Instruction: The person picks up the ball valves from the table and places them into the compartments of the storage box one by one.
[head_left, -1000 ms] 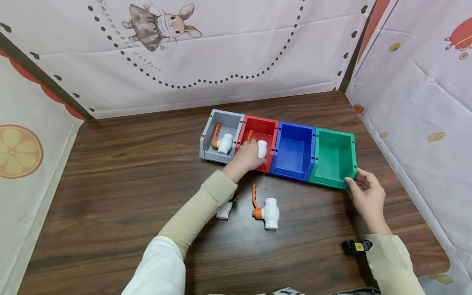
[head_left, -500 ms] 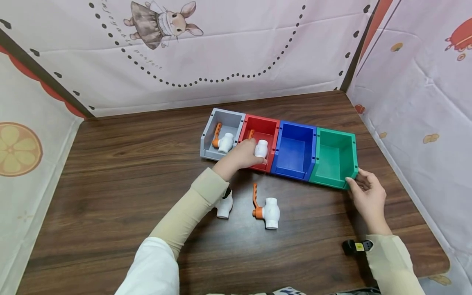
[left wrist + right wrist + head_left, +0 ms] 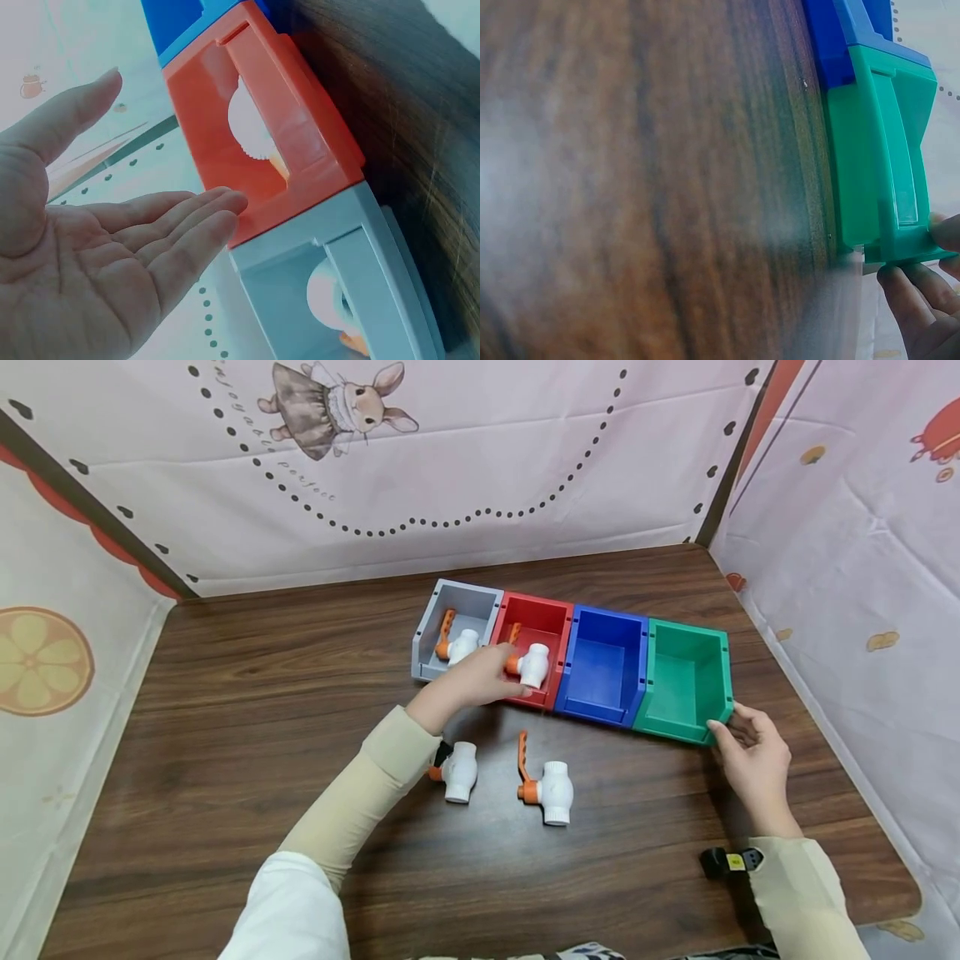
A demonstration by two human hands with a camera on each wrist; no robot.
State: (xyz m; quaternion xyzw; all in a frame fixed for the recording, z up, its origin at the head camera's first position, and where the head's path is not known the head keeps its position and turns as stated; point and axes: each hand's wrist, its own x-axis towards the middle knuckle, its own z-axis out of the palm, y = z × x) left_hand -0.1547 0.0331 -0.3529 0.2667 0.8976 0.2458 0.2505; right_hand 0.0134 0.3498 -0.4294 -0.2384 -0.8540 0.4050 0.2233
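My left hand (image 3: 480, 678) is over the front of the red bin (image 3: 542, 607), its fingers extended and thumb spread apart; in the left wrist view its palm is bare. Just right of its fingertips, a white ball valve (image 3: 534, 667) with an orange handle lies inside that bin. Another such valve lies in the grey bin (image 3: 476, 597), partly hidden behind the left hand. My right hand (image 3: 756, 764) grips the front right corner of the green bin (image 3: 682, 681), thumb on the front and fingers round the side, as the right wrist view also shows.
A blue bin (image 3: 602, 664) stands between the red and green ones, all four side by side in a row. Two more ball valves lie on the wooden table: one (image 3: 557, 793) in front of the bins, the other (image 3: 461, 772) partly under the left forearm. Fabric walls enclose the table.
My left hand has let go of the valve in the red bin and drawn back to the left, uncovering more of it. The right hand stays at the green bin.
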